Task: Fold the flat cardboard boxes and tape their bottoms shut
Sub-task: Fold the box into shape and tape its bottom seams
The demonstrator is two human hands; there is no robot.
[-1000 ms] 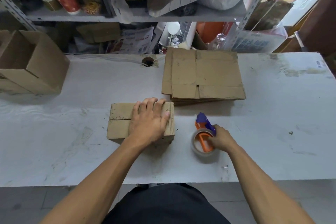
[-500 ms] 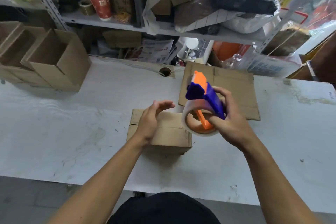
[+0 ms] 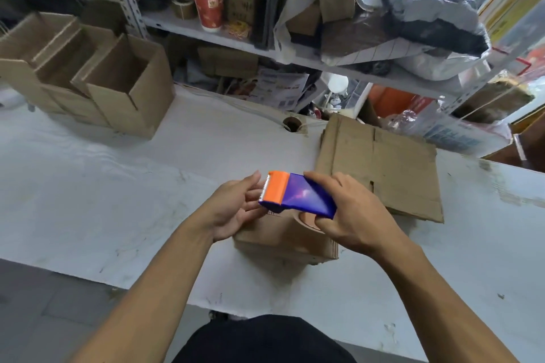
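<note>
Two open boxes [image 3: 118, 88] stand far left

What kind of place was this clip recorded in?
Probably a small shop's packing or stock room. A stack of flat cardboard boxes lies on the white worktable, folded boxes stand at its far left, and the metal shelves behind are crammed with bags and cartons.
</note>
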